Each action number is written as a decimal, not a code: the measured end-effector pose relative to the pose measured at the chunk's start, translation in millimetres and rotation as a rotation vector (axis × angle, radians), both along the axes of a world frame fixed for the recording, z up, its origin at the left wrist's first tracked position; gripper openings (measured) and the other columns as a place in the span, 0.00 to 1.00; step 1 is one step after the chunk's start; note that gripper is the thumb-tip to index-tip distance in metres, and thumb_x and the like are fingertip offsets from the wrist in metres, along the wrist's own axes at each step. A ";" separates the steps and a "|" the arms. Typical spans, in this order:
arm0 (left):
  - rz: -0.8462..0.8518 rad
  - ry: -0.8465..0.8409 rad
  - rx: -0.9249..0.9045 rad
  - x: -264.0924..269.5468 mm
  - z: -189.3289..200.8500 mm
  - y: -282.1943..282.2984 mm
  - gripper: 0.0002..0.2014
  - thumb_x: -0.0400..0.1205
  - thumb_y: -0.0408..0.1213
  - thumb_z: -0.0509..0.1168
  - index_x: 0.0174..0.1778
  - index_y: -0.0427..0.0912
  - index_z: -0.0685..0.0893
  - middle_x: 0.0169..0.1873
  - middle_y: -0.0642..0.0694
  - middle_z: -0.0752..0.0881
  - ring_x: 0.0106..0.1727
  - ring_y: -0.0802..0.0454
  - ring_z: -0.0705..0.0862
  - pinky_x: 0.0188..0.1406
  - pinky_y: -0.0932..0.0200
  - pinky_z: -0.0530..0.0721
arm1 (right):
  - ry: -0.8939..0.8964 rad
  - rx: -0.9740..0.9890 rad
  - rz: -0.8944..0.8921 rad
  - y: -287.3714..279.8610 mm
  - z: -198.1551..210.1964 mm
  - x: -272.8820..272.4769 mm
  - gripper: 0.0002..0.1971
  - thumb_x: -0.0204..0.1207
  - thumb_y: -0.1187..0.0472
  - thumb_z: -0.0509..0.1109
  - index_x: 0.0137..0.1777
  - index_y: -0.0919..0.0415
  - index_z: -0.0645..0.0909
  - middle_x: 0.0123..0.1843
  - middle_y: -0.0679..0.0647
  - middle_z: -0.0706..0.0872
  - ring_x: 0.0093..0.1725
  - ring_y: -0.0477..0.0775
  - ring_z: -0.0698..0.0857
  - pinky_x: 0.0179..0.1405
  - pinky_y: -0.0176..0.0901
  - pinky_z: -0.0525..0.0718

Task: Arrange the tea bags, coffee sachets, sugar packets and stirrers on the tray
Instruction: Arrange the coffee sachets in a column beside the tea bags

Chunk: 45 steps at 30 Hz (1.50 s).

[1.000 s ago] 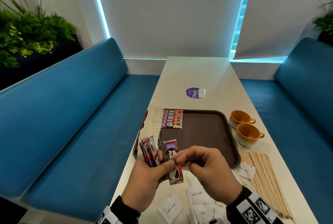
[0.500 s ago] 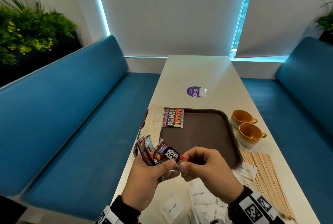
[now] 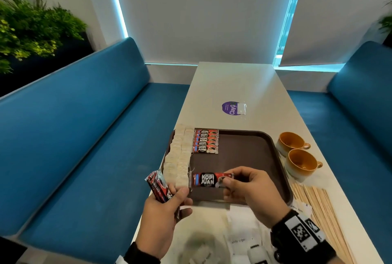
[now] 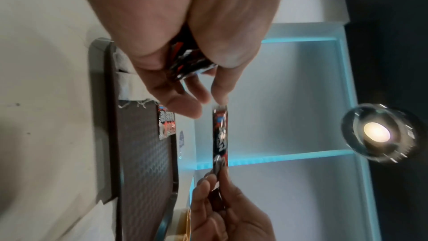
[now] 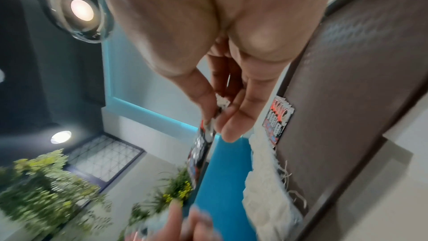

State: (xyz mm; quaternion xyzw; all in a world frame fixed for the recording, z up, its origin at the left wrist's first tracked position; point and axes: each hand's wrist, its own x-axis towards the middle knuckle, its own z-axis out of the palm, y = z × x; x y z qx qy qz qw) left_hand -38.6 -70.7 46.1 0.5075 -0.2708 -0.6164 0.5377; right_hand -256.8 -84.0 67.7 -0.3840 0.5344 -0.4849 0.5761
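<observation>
At the left of the head view my left hand (image 3: 163, 210) grips a fanned bundle of spare coffee sachets (image 3: 158, 186), held just off the lower-left corner of the tray (image 3: 275, 170). I judge I'm partway through the coffee step: the tea bags (image 3: 180, 157) already lie in two columns down the tray's left side, and a short overlapping row of sachets (image 3: 205, 143) sits just right of them at the top.

Toward the centre, my right hand (image 3: 250, 189) pinches one end of a single sachet (image 3: 209, 179) between thumb and fingertips, held level above the tray's lower left, label up. It isn't down yet. The next move, as I judge it, is to carry it up the frame and lay it under the last sachet of the row, overlapped the same way, its left end close to the tea bags without snagging their strings (image 3: 191, 169).

There is plenty of bare brown tray to the centre and right, so my hand has room to approach from there. The raised rim runs close under my right wrist. Further right, two orange cups (image 3: 297, 153) stand on the counter (image 3: 233, 85) just beside the tray's edge, and the stirrers (image 3: 324, 217) lie at lower right. The sugar packets (image 3: 239, 240) wait along the bottom of the frame, off the tray.
</observation>
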 end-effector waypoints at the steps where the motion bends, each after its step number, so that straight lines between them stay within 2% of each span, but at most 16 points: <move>1: 0.005 0.013 0.037 2.7 -2.8 -3.1 0.09 0.78 0.26 0.74 0.44 0.41 0.80 0.38 0.39 0.88 0.33 0.46 0.87 0.27 0.55 0.87 | -0.015 0.026 -0.039 -12.3 -4.1 -0.7 0.05 0.77 0.77 0.75 0.52 0.76 0.87 0.42 0.70 0.91 0.36 0.63 0.87 0.40 0.56 0.94; 5: -0.026 0.051 0.147 13.9 -10.4 -12.4 0.09 0.79 0.25 0.73 0.53 0.36 0.83 0.35 0.40 0.89 0.32 0.44 0.87 0.26 0.54 0.87 | -0.026 0.094 -0.103 -70.9 -23.8 -9.3 0.04 0.79 0.78 0.72 0.51 0.76 0.85 0.48 0.72 0.92 0.37 0.61 0.88 0.38 0.50 0.93; 7: -0.021 0.046 0.178 16.5 -13.5 -15.9 0.12 0.78 0.22 0.72 0.57 0.31 0.84 0.35 0.37 0.88 0.31 0.41 0.87 0.24 0.53 0.87 | 0.058 0.116 -0.092 -100.8 -38.3 -12.5 0.03 0.78 0.76 0.75 0.50 0.72 0.87 0.45 0.70 0.92 0.35 0.58 0.87 0.37 0.49 0.92; 11: -0.023 0.061 0.227 16.7 -14.8 -24.1 0.13 0.78 0.18 0.70 0.58 0.29 0.85 0.33 0.34 0.87 0.28 0.38 0.87 0.22 0.51 0.88 | 0.249 0.138 -0.085 -154.4 -68.8 -9.5 0.05 0.77 0.74 0.77 0.51 0.69 0.89 0.36 0.60 0.91 0.31 0.53 0.87 0.29 0.41 0.87; 15: -0.047 0.058 0.258 16.7 -18.5 -29.9 0.12 0.77 0.18 0.71 0.56 0.29 0.87 0.34 0.31 0.87 0.30 0.36 0.88 0.26 0.48 0.89 | 0.384 0.205 -0.043 -182.6 -90.5 -5.1 0.07 0.74 0.69 0.82 0.50 0.63 0.90 0.34 0.60 0.93 0.34 0.55 0.89 0.38 0.49 0.89; 19: -0.063 0.058 0.254 19.2 -19.6 -35.2 0.11 0.78 0.18 0.71 0.57 0.28 0.86 0.34 0.30 0.86 0.32 0.35 0.87 0.28 0.46 0.89 | 0.467 0.217 -0.034 -190.9 -93.3 -3.8 0.08 0.72 0.68 0.84 0.49 0.64 0.89 0.37 0.63 0.94 0.33 0.53 0.90 0.39 0.46 0.90; 23: -0.065 0.085 0.247 20.4 -21.3 -37.7 0.11 0.79 0.18 0.70 0.56 0.28 0.86 0.32 0.32 0.86 0.30 0.37 0.87 0.26 0.47 0.89 | 0.528 0.225 -0.038 -191.4 -89.4 -2.6 0.09 0.70 0.67 0.86 0.46 0.63 0.89 0.35 0.60 0.94 0.33 0.52 0.91 0.37 0.44 0.91; 27: -0.078 0.107 0.256 21.4 -22.2 -36.8 0.11 0.79 0.18 0.70 0.57 0.28 0.86 0.33 0.31 0.87 0.33 0.35 0.87 0.29 0.46 0.89 | 0.574 0.240 -0.055 -189.4 -85.6 0.8 0.10 0.69 0.67 0.86 0.46 0.63 0.88 0.35 0.60 0.94 0.31 0.52 0.91 0.37 0.44 0.93; 32: -0.086 0.116 0.255 23.7 -19.9 -34.4 0.11 0.79 0.18 0.69 0.57 0.27 0.85 0.34 0.29 0.86 0.34 0.32 0.87 0.30 0.44 0.89 | 0.641 0.266 -0.072 -188.2 -78.8 5.7 0.12 0.69 0.67 0.86 0.47 0.64 0.86 0.36 0.60 0.93 0.28 0.50 0.90 0.27 0.38 0.90; 34: -0.078 0.116 0.256 24.2 -18.2 -33.4 0.11 0.79 0.17 0.69 0.57 0.27 0.85 0.34 0.29 0.86 0.33 0.32 0.87 0.30 0.44 0.89 | 0.653 0.279 -0.075 -188.1 -76.0 7.5 0.13 0.69 0.67 0.86 0.48 0.64 0.86 0.37 0.60 0.93 0.29 0.50 0.90 0.26 0.38 0.90; 41: -0.065 0.117 0.247 24.7 -11.7 -29.2 0.12 0.79 0.18 0.69 0.58 0.28 0.86 0.33 0.31 0.87 0.33 0.32 0.87 0.30 0.44 0.90 | 0.624 0.323 -0.101 -188.5 -70.3 8.0 0.15 0.68 0.68 0.87 0.50 0.65 0.85 0.39 0.61 0.93 0.31 0.54 0.92 0.30 0.45 0.93; 43: -0.070 0.143 0.240 24.6 -8.0 -27.2 0.12 0.79 0.18 0.69 0.58 0.27 0.85 0.33 0.31 0.87 0.33 0.32 0.88 0.30 0.43 0.90 | 0.609 0.308 -0.105 -186.1 -68.3 6.6 0.15 0.69 0.64 0.87 0.50 0.62 0.84 0.40 0.60 0.93 0.33 0.55 0.93 0.33 0.47 0.94; 45: -0.080 0.179 0.231 24.7 -5.1 -24.7 0.12 0.79 0.16 0.67 0.58 0.26 0.85 0.35 0.31 0.86 0.34 0.30 0.87 0.30 0.42 0.91 | 0.650 0.257 -0.107 -181.3 -66.2 3.5 0.14 0.70 0.59 0.86 0.48 0.59 0.85 0.40 0.57 0.93 0.39 0.56 0.94 0.41 0.52 0.95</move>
